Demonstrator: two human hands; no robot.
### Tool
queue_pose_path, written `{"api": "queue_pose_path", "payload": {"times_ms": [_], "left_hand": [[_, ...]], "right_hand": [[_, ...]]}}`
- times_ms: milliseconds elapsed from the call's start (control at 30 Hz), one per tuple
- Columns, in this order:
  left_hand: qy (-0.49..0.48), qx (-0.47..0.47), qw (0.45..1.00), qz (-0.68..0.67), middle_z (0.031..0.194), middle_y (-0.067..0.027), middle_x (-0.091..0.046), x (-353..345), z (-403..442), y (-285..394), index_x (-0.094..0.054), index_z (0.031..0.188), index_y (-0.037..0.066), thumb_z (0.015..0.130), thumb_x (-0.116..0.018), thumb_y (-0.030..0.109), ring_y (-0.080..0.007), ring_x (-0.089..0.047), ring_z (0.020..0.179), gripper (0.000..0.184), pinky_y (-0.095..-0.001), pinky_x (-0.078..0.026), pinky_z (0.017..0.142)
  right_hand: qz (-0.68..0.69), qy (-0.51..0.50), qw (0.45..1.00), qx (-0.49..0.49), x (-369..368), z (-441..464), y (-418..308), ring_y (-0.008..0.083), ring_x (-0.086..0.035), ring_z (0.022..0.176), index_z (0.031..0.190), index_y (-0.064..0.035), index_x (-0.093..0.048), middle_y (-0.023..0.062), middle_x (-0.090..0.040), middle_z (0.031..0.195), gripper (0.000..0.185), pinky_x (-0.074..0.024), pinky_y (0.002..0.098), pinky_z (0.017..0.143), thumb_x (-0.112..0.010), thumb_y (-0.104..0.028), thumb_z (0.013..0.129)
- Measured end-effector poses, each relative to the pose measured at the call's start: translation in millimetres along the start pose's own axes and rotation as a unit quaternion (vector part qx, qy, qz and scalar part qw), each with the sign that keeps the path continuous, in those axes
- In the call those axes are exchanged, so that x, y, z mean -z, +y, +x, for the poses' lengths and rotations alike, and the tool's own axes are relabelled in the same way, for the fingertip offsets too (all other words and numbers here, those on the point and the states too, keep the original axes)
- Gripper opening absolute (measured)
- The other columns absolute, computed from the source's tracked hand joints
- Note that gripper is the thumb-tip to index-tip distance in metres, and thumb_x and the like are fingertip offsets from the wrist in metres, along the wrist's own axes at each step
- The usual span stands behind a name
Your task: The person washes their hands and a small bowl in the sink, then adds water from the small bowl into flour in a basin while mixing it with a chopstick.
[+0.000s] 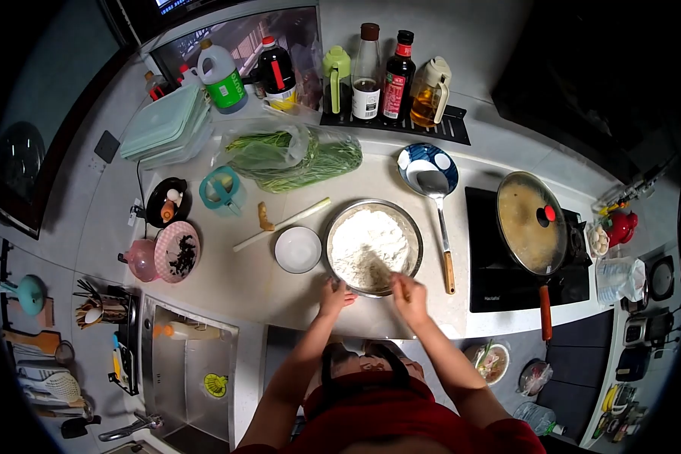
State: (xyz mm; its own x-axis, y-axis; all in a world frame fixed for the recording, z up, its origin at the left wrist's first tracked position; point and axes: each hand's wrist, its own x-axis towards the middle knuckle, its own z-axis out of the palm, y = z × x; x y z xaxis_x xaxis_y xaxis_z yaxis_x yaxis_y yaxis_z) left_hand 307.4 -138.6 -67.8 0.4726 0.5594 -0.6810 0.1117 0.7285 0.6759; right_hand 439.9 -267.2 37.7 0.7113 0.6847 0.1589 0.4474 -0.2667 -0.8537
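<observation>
A metal mixing bowl (418,264) full of white flour (367,234) stands on the counter in front of me. My left hand (336,297) steadies the bowl at its near left side, fingers against the outer wall. At the near right rim, my right hand (408,296) is closed around what look like chopsticks (380,265). Their far end dips into the flour and is smeared by motion. Close by on the left are a small white bowl (297,250), a scallion stalk (284,224) and a piece of ginger (265,216).
A spatula (442,227) leans on a blue patterned bowl (408,157) at right. Beyond it, a lidded pan (518,227) sits on the cooktop (499,295). Bagged greens (295,159) and bottles (366,76) line the back; a sink (181,371) is at lower left.
</observation>
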Motion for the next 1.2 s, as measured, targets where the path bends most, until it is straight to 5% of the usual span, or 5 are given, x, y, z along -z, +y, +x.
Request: {"api": "queue_pose_path", "payload": {"times_ms": [100, 200, 300, 600, 1200], "left_hand": [[0.041, 0.01, 0.999, -0.005, 0.097, -0.028, -0.057, 27, 8, -1, -0.026, 0.125, 0.0, 0.09, -0.039, 0.048, -0.0339, -0.064, 0.074, 0.061, -0.0401, -0.054, 0.066], [0.102, -0.019, 0.991, -0.089, 0.1, -0.0274, -0.056, 51, 12, 13, -0.027, 0.125, -0.001, 0.09, -0.037, 0.049, -0.0331, -0.063, 0.081, 0.062, -0.0381, -0.053, 0.073], [0.108, -0.068, 0.98, -0.155, 0.103, -0.0263, -0.056, 69, 31, 22, -0.028, 0.126, -0.003, 0.091, -0.039, 0.042, -0.0329, -0.061, 0.09, 0.058, -0.0365, -0.05, 0.083], [0.072, -0.093, 0.975, -0.189, 0.099, -0.0226, -0.056, 82, 49, 44, -0.019, 0.131, 0.009, 0.083, -0.037, 0.009, -0.0341, -0.062, 0.084, 0.051, -0.0402, -0.053, 0.075], [-0.032, -0.141, 0.989, 0.001, 0.114, -0.0124, -0.049, -37, -16, 126, -0.028, 0.127, 0.017, 0.083, -0.045, 0.002, -0.0251, -0.062, 0.079, 0.05, -0.0338, -0.054, 0.07]], "right_hand": [[-0.077, 0.059, 0.995, 0.022, 25, 15, 5, 0.0328, -0.058, 0.054, 0.081, 0.0006, -0.063, 0.0193, -0.058, 0.065, 0.011, -0.0447, 0.0356, 0.049, -0.056, -0.008, 0.08], [-0.108, 0.028, 0.994, 0.001, 19, 9, 8, 0.0342, -0.057, 0.054, 0.073, 0.0002, -0.06, 0.0183, -0.056, 0.061, 0.008, -0.0454, 0.0374, 0.049, -0.057, -0.006, 0.077], [-0.103, -0.01, 0.988, 0.117, 0, -4, -4, 0.0331, -0.057, 0.054, 0.078, -0.0006, -0.062, 0.0179, -0.06, 0.067, 0.007, -0.0475, 0.0359, 0.051, -0.057, -0.006, 0.077], [0.057, 0.017, 0.998, -0.024, 7, 0, 3, 0.0207, -0.061, 0.061, 0.088, 0.0042, -0.063, 0.0161, -0.063, 0.071, 0.018, -0.047, 0.0274, 0.057, -0.053, -0.011, 0.086], [0.239, 0.116, 0.949, -0.169, 7, -9, 29, 0.0143, -0.061, 0.07, 0.097, 0.0076, -0.058, 0.0096, -0.063, 0.077, 0.025, -0.0493, 0.0241, 0.066, -0.05, -0.015, 0.091]]}}
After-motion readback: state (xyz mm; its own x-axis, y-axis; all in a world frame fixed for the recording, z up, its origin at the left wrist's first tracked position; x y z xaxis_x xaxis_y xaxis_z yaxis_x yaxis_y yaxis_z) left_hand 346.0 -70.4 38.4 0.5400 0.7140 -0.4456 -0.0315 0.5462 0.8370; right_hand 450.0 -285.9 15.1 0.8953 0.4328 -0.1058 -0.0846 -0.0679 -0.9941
